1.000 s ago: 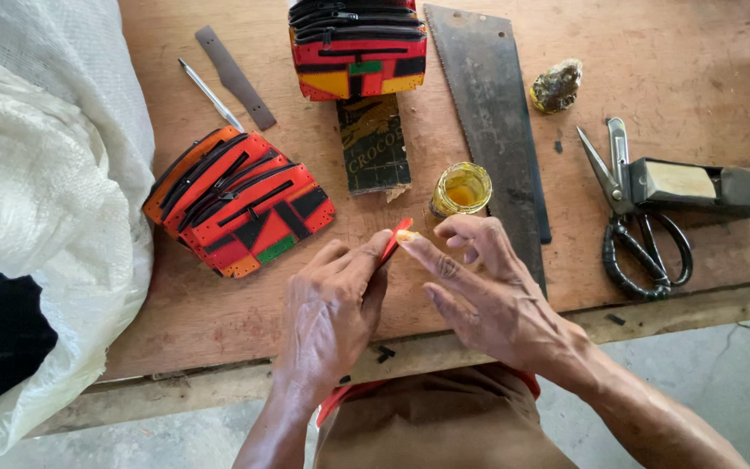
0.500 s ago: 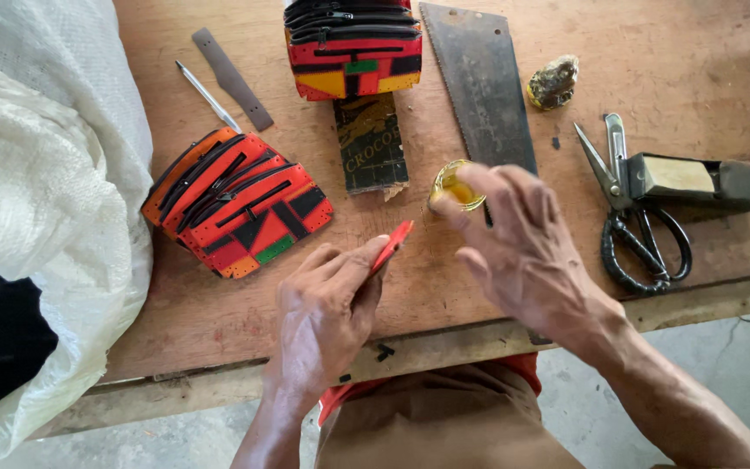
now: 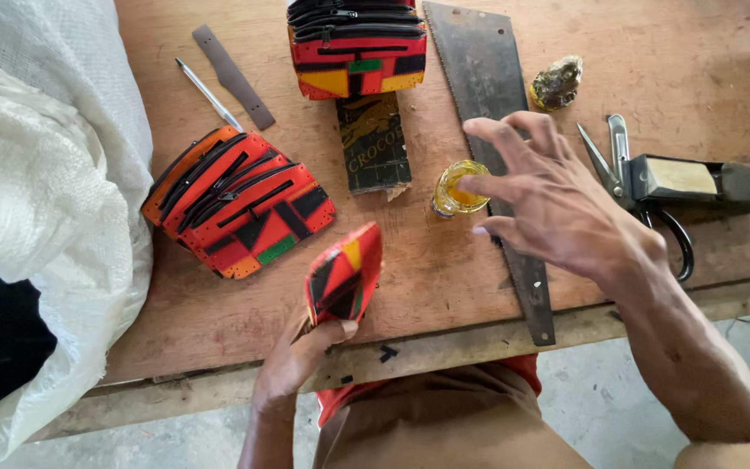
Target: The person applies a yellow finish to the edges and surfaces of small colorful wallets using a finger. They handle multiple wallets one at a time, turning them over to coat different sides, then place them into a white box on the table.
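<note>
Nearest, left hand [image 3: 301, 356] pinching one red patterned pouch [image 3: 345, 274] upright, just left of the small glue jar [image 3: 457, 187]. Right hand [image 3: 557, 208] spread, fingers hovering over that jar on the wooden surface [image 3: 219, 321]. Left of the jar, a fanned stack of pouches [image 3: 236, 204]; beyond it, another stack [image 3: 358, 43], apparently finished. Held pouch seemingly unglued as yet.

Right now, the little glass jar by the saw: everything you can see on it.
The small glass jar is round, clear and open, with no lid on it, and holds a yellow-amber substance. It stands upright on the wooden table, right beside the left edge of the saw blade and just right of a dark printed strip. The right hand hangs over it, fingers spread, one fingertip at its rim; actual contact cannot be told.
</note>
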